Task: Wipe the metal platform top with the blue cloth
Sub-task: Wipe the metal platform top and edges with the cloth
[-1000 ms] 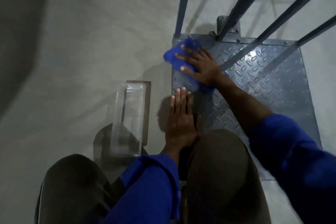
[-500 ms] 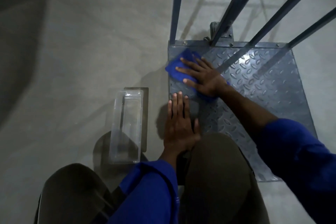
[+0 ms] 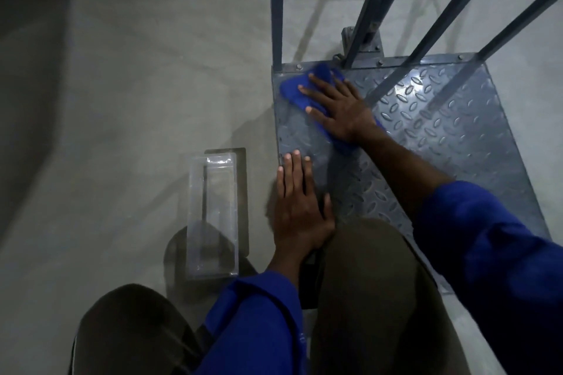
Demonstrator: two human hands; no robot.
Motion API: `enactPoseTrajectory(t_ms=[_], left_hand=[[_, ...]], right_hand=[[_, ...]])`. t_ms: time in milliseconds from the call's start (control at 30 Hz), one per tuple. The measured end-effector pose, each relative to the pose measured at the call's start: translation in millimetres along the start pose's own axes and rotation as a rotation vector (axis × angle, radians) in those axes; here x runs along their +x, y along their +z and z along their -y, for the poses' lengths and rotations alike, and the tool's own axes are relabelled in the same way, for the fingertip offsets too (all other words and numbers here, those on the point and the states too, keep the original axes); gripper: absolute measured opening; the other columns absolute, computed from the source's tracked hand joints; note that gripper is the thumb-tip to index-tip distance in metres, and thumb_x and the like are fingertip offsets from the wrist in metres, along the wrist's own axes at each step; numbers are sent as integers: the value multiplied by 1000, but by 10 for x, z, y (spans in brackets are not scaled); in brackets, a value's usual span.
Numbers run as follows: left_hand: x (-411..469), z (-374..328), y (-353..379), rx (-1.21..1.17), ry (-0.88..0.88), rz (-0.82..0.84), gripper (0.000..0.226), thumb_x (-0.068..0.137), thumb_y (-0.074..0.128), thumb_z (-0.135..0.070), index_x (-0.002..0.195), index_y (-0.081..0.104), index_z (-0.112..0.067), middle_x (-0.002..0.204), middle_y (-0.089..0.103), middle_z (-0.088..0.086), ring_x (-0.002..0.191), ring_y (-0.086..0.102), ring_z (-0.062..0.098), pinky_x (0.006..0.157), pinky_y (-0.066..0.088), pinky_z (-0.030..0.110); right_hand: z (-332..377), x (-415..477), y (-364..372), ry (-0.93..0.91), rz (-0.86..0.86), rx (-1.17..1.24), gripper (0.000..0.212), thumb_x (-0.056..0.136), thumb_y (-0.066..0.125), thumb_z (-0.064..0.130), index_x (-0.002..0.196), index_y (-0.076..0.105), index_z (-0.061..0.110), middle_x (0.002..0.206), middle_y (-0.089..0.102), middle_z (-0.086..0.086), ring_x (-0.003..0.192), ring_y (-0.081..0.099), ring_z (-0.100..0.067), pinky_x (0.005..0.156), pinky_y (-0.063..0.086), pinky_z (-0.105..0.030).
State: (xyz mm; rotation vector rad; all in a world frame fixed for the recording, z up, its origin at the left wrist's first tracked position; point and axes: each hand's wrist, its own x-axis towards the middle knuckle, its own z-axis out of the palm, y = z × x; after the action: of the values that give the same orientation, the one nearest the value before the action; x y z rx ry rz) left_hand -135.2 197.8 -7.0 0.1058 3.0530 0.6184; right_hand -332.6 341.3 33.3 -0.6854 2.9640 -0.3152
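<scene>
Steel tread-plate platform (image 3: 463,137): the broad stretch right of both hands looks, to my eye, still unwiped. Blue cloth (image 3: 292,91) lies flat under the right hand (image 3: 338,109), whose spread fingers press it down. Over the last second the cloth has worked back up against the bolted rear rail, just beyond the left hand (image 3: 297,207). Left hand unchanged, flat, holding nothing, bracing the near edge. I judge this corner nearly done, with rightward strokes due.
</scene>
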Motion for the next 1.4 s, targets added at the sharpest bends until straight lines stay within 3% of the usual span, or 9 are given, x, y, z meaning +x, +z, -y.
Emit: enactPoseTrajectory(t_ms=[233,400,500,633,800,900,1000,1267,1400], left_hand=[[15,-8,-13,-24,-15,10,83,105,35,-50,173,7,-11,181,-2,13,168,-6,28,136,7,49],[29,-21,-36,-15,-11,21,88,100,39,-50,172,7,-11,181,-4,13,168,-8,29,136,6,51],[15,-35,-16,0,3,-9,87,100,37,-49,172,8,-10,181,-2,15,168,-7,30,137,4,49],[31,8,59,27,-1,-36,80,106,31,-49,171,14,-6,179,6,19,167,2,34,135,12,53],[16,-14,27,44,-8,19,81,106,23,-51,172,8,-5,180,-3,17,168,-7,31,136,7,51],[-1,-26,8,13,13,-40,82,106,39,-45,171,10,-2,180,1,19,168,-4,33,136,7,51],[5,-33,13,16,10,-72,85,104,43,-46,171,11,-4,180,1,18,168,-4,34,136,4,50],[2,-16,80,31,40,-82,75,106,45,-40,165,30,3,177,3,27,167,-2,39,136,6,53],[-1,24,119,-39,59,-122,73,104,50,-38,162,37,4,177,8,26,167,2,39,135,11,56]], right_hand=[[370,-127,205,-259,25,-20,58,111,24,58,167,23,43,177,17,9,164,10,-32,133,9,-52],[-168,-528,98,78,-46,47,55,110,28,63,164,22,54,176,16,15,164,14,-30,131,18,-54],[-55,-244,11,176,-16,64,59,107,21,68,164,20,55,177,12,15,165,8,-31,132,11,-56],[390,137,147,-28,12,-6,62,107,16,64,166,21,47,178,13,11,164,7,-35,132,9,-59],[427,-143,273,-170,-50,11,55,112,27,58,165,29,45,176,22,11,164,13,-31,132,13,-56],[302,-182,216,-204,-6,-25,57,110,34,60,165,30,45,176,20,11,164,15,-31,132,13,-51],[158,-37,84,-236,139,-20,61,108,29,65,166,20,49,178,7,13,164,2,-24,132,2,-49],[422,-55,240,420,-187,100,60,107,31,66,164,29,47,176,20,9,165,12,-28,133,9,-52],[203,-311,257,562,-202,99,60,106,31,67,163,30,49,177,19,10,165,10,-30,132,11,-53]])
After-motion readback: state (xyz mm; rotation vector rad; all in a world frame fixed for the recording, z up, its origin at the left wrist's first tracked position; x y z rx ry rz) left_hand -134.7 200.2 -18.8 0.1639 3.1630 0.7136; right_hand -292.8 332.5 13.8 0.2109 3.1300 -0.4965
